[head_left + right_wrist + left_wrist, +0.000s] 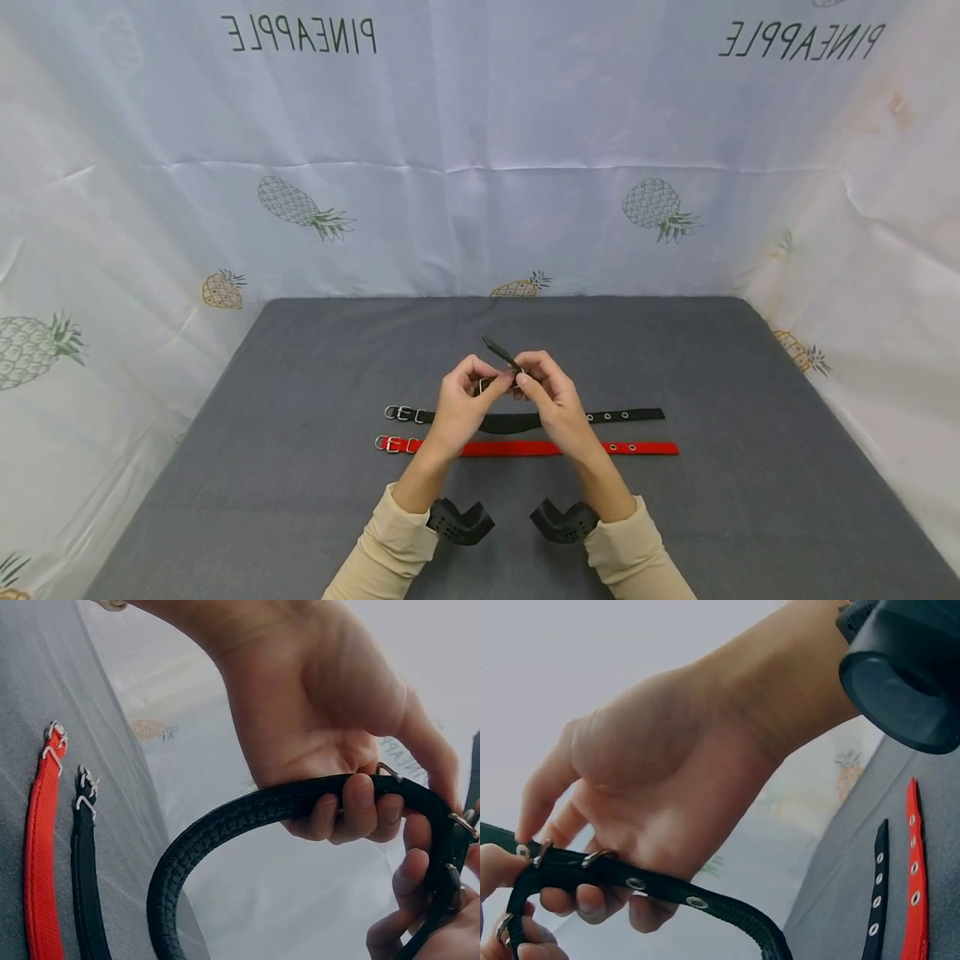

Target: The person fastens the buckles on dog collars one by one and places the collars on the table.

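A dark green collar [501,351] with metal eyelets is bent into a loop above the table, its free end pointing up and away. My left hand [459,406] pinches the strap near its metal fittings. My right hand [561,410] grips the same collar close to the buckle [463,825], its fingertips beside the left ones. In the left wrist view the eyelet strap [667,895] runs across the left fingers. The padded band [217,825] curves down from the right fingers in the right wrist view. Fingers partly hide the buckle.
On the grey table [300,500] lie a black collar [510,424] and, nearer me, a red collar [510,449], stretched out side by side with buckles at the left. My forearms cover parts of both. White pineapple-print curtains [480,225] stand behind and at the sides.
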`<state>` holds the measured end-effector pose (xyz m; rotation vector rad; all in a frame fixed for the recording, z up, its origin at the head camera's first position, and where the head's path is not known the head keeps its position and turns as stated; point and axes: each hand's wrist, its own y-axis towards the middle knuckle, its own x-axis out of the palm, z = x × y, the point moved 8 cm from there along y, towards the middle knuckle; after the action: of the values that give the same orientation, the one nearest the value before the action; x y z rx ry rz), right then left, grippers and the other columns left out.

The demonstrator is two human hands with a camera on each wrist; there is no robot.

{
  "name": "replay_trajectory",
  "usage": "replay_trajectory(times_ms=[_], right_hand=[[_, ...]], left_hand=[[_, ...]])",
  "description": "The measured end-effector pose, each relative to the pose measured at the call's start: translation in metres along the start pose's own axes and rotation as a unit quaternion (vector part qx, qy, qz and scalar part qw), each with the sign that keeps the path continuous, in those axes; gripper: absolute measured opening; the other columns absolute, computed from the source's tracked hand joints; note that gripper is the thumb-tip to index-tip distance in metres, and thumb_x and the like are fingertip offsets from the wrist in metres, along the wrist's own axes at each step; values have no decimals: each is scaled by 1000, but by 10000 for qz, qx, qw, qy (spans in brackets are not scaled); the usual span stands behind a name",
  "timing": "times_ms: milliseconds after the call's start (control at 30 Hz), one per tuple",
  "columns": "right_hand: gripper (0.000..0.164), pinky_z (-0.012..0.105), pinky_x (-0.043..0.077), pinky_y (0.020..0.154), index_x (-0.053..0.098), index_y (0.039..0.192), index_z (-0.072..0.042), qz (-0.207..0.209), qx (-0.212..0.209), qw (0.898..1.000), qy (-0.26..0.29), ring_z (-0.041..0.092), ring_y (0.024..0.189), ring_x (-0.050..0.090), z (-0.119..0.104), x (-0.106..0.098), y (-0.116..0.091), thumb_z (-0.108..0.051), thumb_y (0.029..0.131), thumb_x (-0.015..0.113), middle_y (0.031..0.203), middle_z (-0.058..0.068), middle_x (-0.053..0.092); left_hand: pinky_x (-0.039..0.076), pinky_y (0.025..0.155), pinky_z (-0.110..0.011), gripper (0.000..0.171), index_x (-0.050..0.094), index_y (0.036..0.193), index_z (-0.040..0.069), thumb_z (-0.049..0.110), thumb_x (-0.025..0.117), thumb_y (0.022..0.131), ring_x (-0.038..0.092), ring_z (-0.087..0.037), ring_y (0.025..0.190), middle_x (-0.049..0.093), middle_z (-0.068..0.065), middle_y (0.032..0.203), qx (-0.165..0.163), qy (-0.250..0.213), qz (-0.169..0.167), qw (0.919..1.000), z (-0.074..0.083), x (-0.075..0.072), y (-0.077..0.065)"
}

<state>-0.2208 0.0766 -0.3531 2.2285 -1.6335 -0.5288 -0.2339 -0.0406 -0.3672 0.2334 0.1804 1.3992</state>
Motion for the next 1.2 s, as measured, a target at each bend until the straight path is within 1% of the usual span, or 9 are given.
replay_trajectory(times_ms=[133, 333, 400, 500, 667, 767, 967, 1100, 1200], right_hand=[[26, 23, 46, 69, 50, 106, 7, 113, 263, 9994, 195, 10, 74, 51, 4, -3, 0, -16, 105, 37, 89, -12, 56], [12, 23, 45, 65, 54, 101, -11, 250, 517, 9977, 346, 10, 70, 50, 6, -5, -1, -14, 103, 42, 84, -13, 58], [12, 24, 45, 65, 54, 100, -16, 290, 551, 9971, 432, 11, 70, 50, 6, -7, -1, -15, 103, 42, 83, -13, 59], [14, 23, 44, 67, 53, 101, -19, 396, 638, 9957, 547, 10, 70, 50, 8, -10, -1, -17, 104, 40, 83, -12, 60], [16, 21, 44, 70, 51, 104, -21, 547, 763, 9926, 766, 11, 72, 49, 12, -16, -2, -16, 105, 36, 87, -11, 56], [17, 20, 44, 71, 51, 106, -21, 608, 742, 9914, 892, 9, 74, 50, 12, -19, -2, -15, 104, 35, 90, -11, 57], [19, 19, 47, 75, 53, 105, -20, 508, 731, 9909, 1006, 5, 78, 55, 12, -22, -1, -16, 105, 35, 93, -11, 58], [22, 19, 48, 82, 57, 105, -21, 394, 769, 9926, 852, 8, 84, 59, 11, -25, -1, -22, 105, 35, 94, -11, 60], [24, 18, 47, 87, 59, 108, -23, 269, 851, 9939, 641, 7, 90, 59, 9, -26, -2, -27, 106, 36, 98, -12, 61]], left_hand=[[50, 79, -18, 15, 57, 97, -11, 0, 64, 89, 57, 0, 85, 59, -27, 101, 102, -86, -166, 9998, 3, 3, -1], [50, 83, -20, 18, 60, 99, -9, 5, 66, 89, 57, 0, 89, 61, -21, 101, 207, 19, -309, 9993, 6, 5, -2], [50, 84, -20, 19, 60, 101, -7, 8, 66, 90, 57, 0, 90, 61, -21, 103, 219, 61, -363, 9991, 5, 5, -2], [51, 86, -20, 21, 61, 106, -4, 11, 65, 91, 58, -1, 93, 61, -25, 109, 194, 55, -498, 9986, 4, 5, -2], [52, 90, -21, 31, 61, 118, 3, 13, 68, 89, 60, -2, 99, 63, -20, 117, 292, 334, -748, 9962, 3, 3, -1], [51, 90, -20, 36, 60, 123, 3, 11, 69, 89, 60, -1, 100, 64, -19, 118, 400, 536, -809, 9945, 2, 0, 0], [53, 85, -18, 31, 62, 119, 1, 8, 67, 90, 60, 1, 96, 64, -21, 113, 688, 582, -854, 9923, 3, -4, 1], [53, 82, -18, 28, 63, 116, 0, 6, 68, 89, 59, 0, 92, 63, -22, 108, 951, 531, -860, 9903, 6, -3, 0], [53, 81, -18, 27, 64, 114, 1, 4, 69, 87, 59, -1, 91, 63, -20, 105, 1087, 589, -865, 9886, 8, -2, 0]])
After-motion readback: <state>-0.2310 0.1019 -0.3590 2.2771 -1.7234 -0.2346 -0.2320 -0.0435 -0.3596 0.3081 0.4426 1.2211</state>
